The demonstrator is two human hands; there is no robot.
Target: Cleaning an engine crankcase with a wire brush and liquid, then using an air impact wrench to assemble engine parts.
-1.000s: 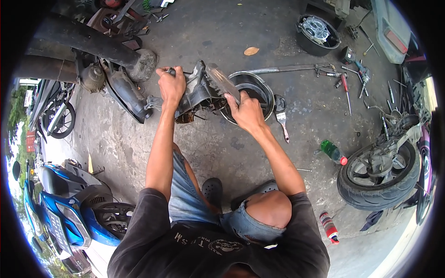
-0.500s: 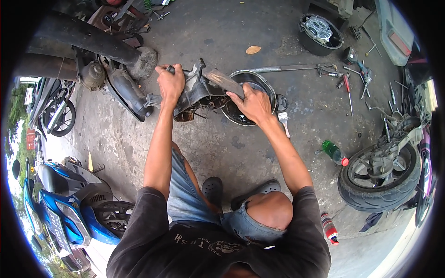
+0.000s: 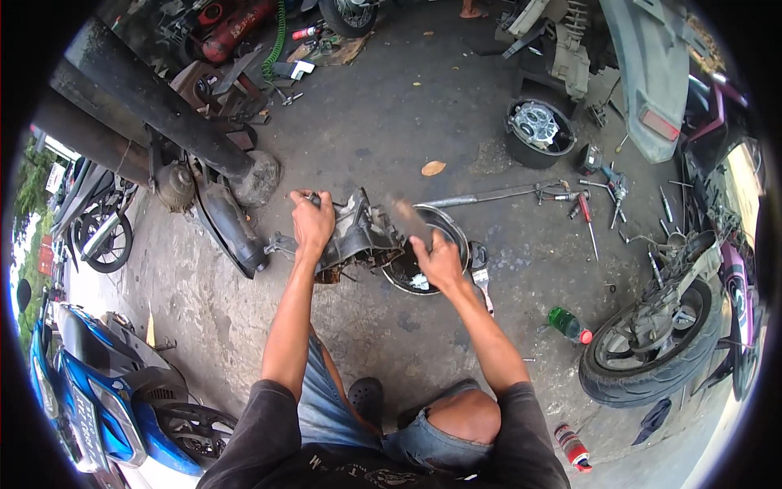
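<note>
Left hand grips the metal casing, seemingly to steady it; right hand clasps a blurred flat tool; basin sits close, likely for drips.

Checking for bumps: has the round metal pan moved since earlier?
No. The pan stays right of the post's foot, paintbrush still beside its right rim; the camera view shifted instead.

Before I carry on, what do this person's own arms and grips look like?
The left grip and right grip are bare hands, with no gloves and no visible watch or bracelet. Both forearms are uncovered. The short, loose sleeves are faded black, ending near the elbows, and belong to a dark shirt with pale print.
</note>
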